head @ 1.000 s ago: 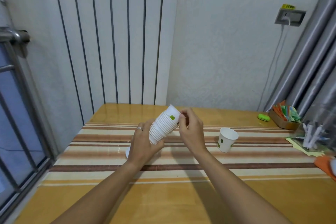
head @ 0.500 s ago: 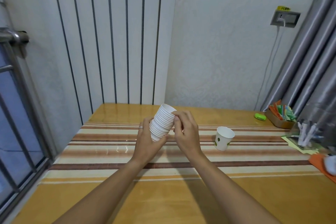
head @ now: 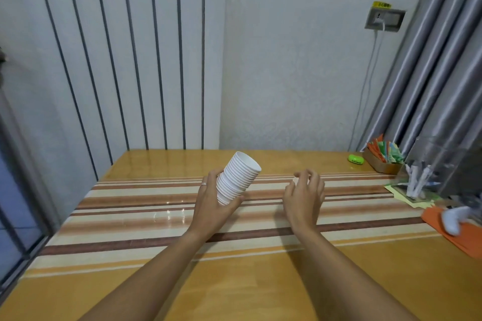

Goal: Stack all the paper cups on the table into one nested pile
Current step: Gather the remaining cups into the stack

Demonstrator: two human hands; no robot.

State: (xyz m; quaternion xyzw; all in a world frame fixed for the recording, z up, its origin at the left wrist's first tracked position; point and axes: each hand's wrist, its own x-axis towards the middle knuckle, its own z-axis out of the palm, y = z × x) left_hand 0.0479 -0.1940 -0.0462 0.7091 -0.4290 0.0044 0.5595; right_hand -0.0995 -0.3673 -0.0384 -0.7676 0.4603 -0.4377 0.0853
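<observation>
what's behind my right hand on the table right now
A sliver of white shows just past the right hand, likely a paper cup, but the hand covers nearly all of it. The striped tablecloth lies beneath.

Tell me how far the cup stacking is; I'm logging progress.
Done: many cups sit nested in one tilted stack. In hand: the left hand grips it. The right hand hovers apart, fingers curled; any loose cup behind it is hidden, so what's left is unclear.
</observation>
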